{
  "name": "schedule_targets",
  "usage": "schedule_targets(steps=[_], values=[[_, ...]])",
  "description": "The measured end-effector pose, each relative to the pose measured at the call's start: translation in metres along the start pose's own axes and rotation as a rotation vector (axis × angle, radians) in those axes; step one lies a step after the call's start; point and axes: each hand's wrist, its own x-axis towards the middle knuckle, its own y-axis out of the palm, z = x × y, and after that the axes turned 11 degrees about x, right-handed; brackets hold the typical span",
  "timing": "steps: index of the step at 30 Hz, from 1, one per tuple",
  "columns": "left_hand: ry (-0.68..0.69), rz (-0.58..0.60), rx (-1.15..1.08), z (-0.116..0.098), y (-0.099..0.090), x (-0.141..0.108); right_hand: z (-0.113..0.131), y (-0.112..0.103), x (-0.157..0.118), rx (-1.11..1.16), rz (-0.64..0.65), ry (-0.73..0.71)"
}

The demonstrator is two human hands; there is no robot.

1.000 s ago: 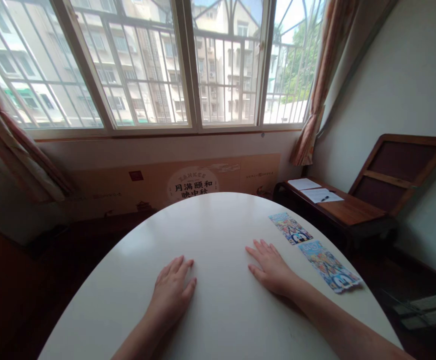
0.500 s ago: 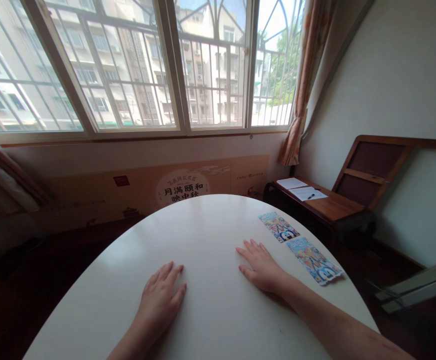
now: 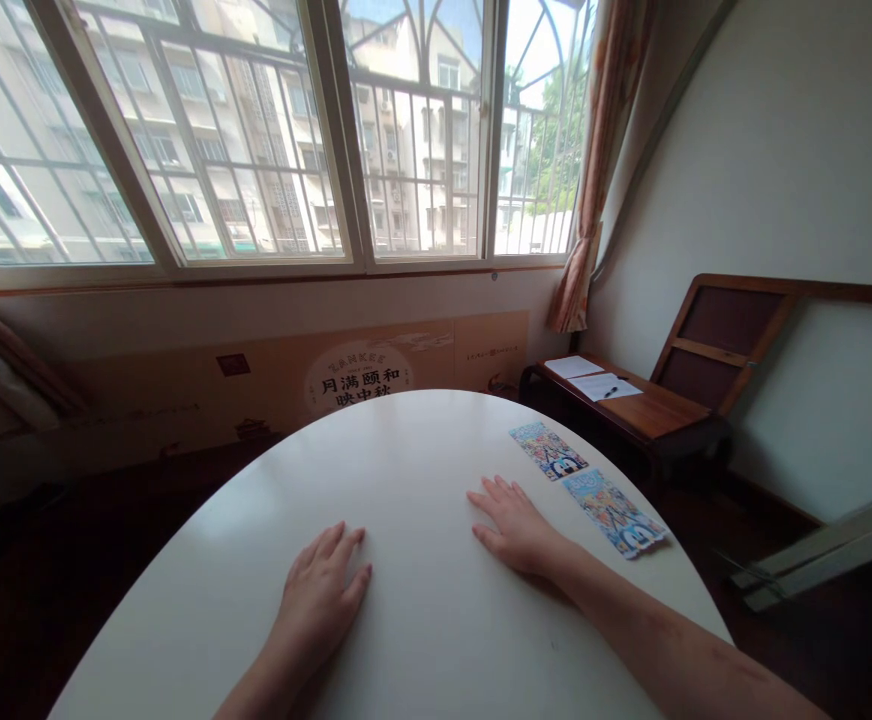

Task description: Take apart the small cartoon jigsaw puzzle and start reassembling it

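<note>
table (image 3: pixel 413 620) edge near packets (image 3: pixel 548 452) (image 3: pixel 614 514), hands (image 3: pixel 321 585) (image 3: pixel 517 530) apart

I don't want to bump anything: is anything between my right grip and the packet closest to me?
Nothing visible: just table shows between your right grip and that packet. The other packet lies farther back.

round white table (image 3: pixel 406 480) — two packets (image 3: pixel 614 513)

Left hand (image 3: pixel 321 587) and right hand (image 3: pixel 515 530) rest on a white table (image 3: pixel 421 630) — two colourful packets (image 3: pixel 613 512) near the right.
</note>
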Motion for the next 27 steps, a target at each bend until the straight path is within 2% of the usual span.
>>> schedule_targets(steps=[2, 4, 6, 7, 9, 12, 15, 21, 27], values=[[0.004, -0.010, -0.001, 0.000, 0.000, 0.000, -0.002, -0.006, 0.000, 0.013, -0.061, -0.025], [0.007, -0.020, -0.007, -0.001, -0.001, -0.001, -0.006, -0.020, 0.001, 0.020, -0.173, -0.048], [0.006, -0.019, -0.005, -0.002, -0.001, -0.002, -0.013, -0.042, 0.001, 0.017, -0.339, -0.054], [0.006, -0.015, -0.002, -0.002, -0.002, -0.002, -0.018, -0.055, 0.002, 0.022, -0.475, -0.064], [0.003, -0.008, 0.004, -0.003, -0.003, -0.003, -0.030, -0.081, 0.005, 0.022, -0.541, -0.022], [0.000, -0.010, -0.001, -0.005, -0.005, -0.004, -0.052, -0.109, 0.012, 0.017, -0.493, 0.066], [0.000, -0.012, -0.008, -0.005, -0.007, -0.005, -0.075, -0.123, 0.023, 0.000, -0.398, 0.167], [0.008, -0.028, -0.037, -0.005, -0.008, -0.008, -0.110, -0.131, 0.045, -0.055, -0.246, 0.357], [0.005, -0.034, -0.046, -0.005, -0.004, -0.009, -0.125, -0.125, 0.065, -0.100, -0.155, 0.456]])
